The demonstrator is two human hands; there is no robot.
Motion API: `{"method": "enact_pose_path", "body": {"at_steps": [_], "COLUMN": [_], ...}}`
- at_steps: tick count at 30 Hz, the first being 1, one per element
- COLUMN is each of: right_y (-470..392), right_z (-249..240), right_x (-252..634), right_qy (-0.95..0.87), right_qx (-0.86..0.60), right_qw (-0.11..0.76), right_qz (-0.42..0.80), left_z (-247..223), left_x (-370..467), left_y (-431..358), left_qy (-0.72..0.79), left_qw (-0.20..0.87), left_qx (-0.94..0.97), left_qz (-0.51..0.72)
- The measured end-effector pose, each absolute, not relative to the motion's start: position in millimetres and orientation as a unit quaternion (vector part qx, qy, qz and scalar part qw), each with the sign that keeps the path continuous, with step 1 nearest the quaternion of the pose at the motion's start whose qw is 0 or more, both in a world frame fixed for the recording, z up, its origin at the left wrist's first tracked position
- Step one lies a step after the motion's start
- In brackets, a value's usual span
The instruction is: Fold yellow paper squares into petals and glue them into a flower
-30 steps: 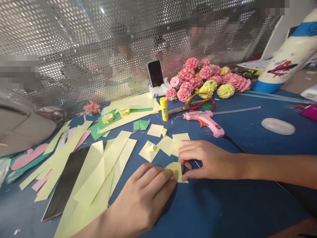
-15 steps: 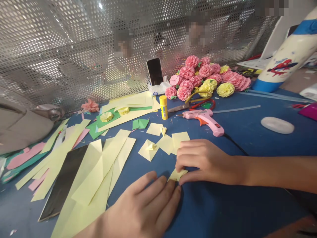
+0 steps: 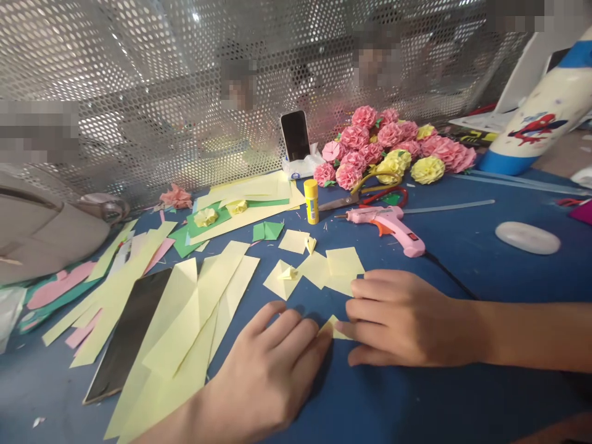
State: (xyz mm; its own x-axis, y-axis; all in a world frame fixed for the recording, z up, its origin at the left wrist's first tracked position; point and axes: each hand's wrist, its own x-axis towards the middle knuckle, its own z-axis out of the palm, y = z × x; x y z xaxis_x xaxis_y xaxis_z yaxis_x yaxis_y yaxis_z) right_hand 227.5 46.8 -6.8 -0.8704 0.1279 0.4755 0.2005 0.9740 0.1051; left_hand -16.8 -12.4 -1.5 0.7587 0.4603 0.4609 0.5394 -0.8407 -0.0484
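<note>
Small yellow paper (image 3: 339,335), seemingly folded, lies on a blue counter (image 3: 444,401) beneath the left hand (image 3: 274,369) (whether its grip pinches, I cannot tell) and one finger of the spread right hand (image 3: 403,322), grasping nothing; even pressure should crease cleanly.

Yellow paper (image 3: 337,334) (folded); lying flat

We've got a blue surface (image 3: 453,401): small yellow paper piece (image 3: 334,333) at five o'clock, long yellow strips (image 3: 203,296) at eight, paper flowers (image 3: 391,134) at two, pink glue gun (image 3: 388,223) at three, white oval object (image 3: 527,238) farther out.
</note>
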Motion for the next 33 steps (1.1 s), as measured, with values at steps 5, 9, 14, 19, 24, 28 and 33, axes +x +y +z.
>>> {"method": "enact_pose_path", "body": {"at_steps": [5, 9, 14, 19, 24, 28, 33], "right_y": [36, 34, 30, 30, 39, 46, 53], "right_z": [-12, -12, -3, 1, -6, -11, -11], "right_x": [225, 224, 228, 232, 231, 229, 228], "right_qy": [-0.954, -0.958, -0.957, -0.959, -0.962, -0.958, -0.939], "right_qx": [-0.127, -0.082, -0.029, -0.003, -0.103, -0.159, -0.190], "right_qw": [0.230, 0.219, 0.224, 0.234, 0.245, 0.231, 0.231], "right_qz": [-0.146, -0.166, -0.182, -0.161, -0.071, 0.062, 0.171], "left_z": [-1, 0, 10, 19, 11, 6, 12], "left_x": [-20, -22, -28, -31, -29, -25, -17], "left_y": [-11, -9, -7, -3, -3, -4, -10], "left_qy": [-0.276, -0.290, -0.284, -0.275, -0.252, -0.206, -0.194], "left_qw": [0.045, 0.000, -0.042, -0.058, -0.070, -0.037, -0.008], "left_qx": [-0.944, -0.943, -0.944, -0.945, -0.948, -0.959, -0.962], "left_qz": [-0.177, -0.160, -0.162, -0.168, -0.181, -0.190, -0.191]}}
